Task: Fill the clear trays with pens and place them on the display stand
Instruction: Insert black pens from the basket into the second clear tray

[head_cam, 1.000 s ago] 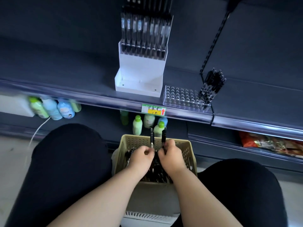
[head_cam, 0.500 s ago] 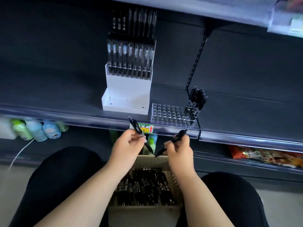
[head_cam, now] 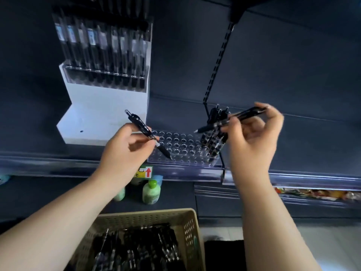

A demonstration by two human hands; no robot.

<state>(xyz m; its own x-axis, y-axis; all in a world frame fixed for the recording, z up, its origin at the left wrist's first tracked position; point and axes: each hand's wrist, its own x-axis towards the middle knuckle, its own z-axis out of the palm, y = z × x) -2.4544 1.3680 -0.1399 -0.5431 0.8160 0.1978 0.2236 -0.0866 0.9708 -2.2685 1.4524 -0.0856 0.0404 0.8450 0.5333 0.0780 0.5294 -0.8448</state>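
Hands both raised before the shelf (head_cam: 293, 145), one black pen in each.

Left hand (head_cam: 125, 151): thumb and forefinger pinch the first pen (head_cam: 139, 124) near its middle, other fingers curled beneath. The pen slants, clicker end up and left, tip down and right, over the near left holes of the clear tray (head_cam: 175, 147). Whether the tip touches the tray: cannot tell.

Right hand (head_cam: 254, 139): thumb and fingertips pinch the second pen (head_cam: 248, 114), remaining fingers loosely spread above it. The pen lies close to level, tip pointing left, in front of the standing pens (head_cam: 214, 137). Hand slightly blurred.

Clear tray: flat on the shelf at its front edge, just right of the display stand (head_cam: 105, 114). The standing pens occupy only its right end, packed together and leaning a little.

Display stand: white, stepped. Its upper tier carries the row of pens (head_cam: 103, 55), upright and side by side.

Basket (head_cam: 190, 227): beige, perforated, low in view between the forearms, holding the loose pens (head_cam: 144, 249) in a heap.

Below the shelf: green-capped bottles (head_cam: 151, 192). Price label (head_cam: 146, 171) with a red arrow on the shelf edge, partly behind the left wrist. Packets (head_cam: 316, 193) at lower right, too blurred to read.
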